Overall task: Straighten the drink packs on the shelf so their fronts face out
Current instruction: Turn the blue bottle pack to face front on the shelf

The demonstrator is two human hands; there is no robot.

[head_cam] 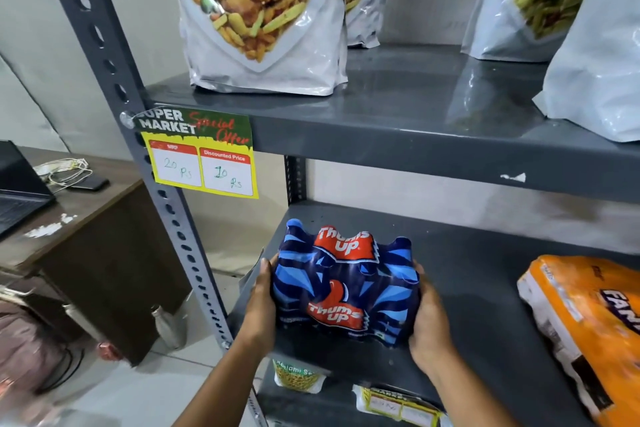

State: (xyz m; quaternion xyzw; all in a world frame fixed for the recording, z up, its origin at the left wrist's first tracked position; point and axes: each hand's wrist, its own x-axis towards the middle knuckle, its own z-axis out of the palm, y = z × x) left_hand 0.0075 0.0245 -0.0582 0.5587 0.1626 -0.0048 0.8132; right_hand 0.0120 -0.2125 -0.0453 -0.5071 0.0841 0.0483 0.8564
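A blue Thums Up drink pack point(346, 284) with red logos sits near the left front of the lower grey shelf point(485, 288), its printed front turned toward me. My left hand point(261, 302) presses flat against its left side. Against its right side rests my right hand point(427, 319), so both hands grip the pack between them. An orange Fanta drink pack point(585, 326) lies at the right end of the same shelf, turned at an angle and cut off by the frame edge.
The upper shelf point(398, 114) holds several white snack bags point(263, 17). A price tag point(204, 152) hangs on the shelf's left post. A brown desk point(86, 236) with a laptop stands at left; a metal bottle point(168, 326) is on the floor.
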